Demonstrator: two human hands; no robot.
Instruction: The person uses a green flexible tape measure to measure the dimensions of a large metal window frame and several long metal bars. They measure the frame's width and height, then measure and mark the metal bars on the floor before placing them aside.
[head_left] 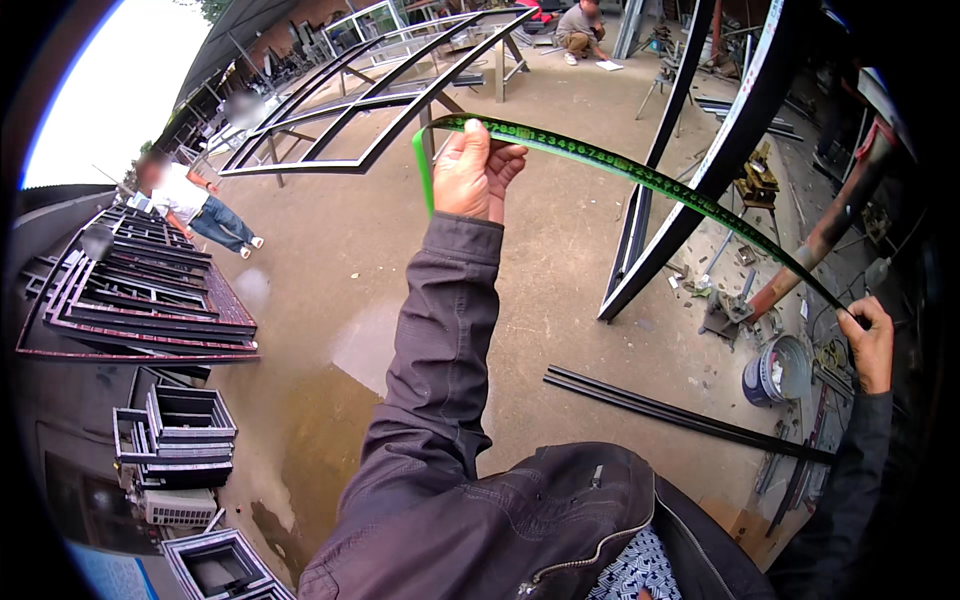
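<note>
Between my two raised hands stretches a green and black tape measure blade [620,165], arched above the floor. My left hand [478,170] pinches it between thumb and fingers, and a loose bright green length bends back and hangs beside that wrist. At the right, my right hand [868,335] is closed on the blade's other part, lower than the left hand. Whether a tape case sits in that hand cannot be made out. Behind the blade stands a tall black metal frame [690,210], leaning.
A large black frame [365,165] rests on stands ahead. Stacked frames [150,290] fill the left, with smaller frames [190,420] nearer. Black bars [660,408] lie on the floor beside a bucket [770,375]. One person [205,215] stands left; another [580,35] crouches far off.
</note>
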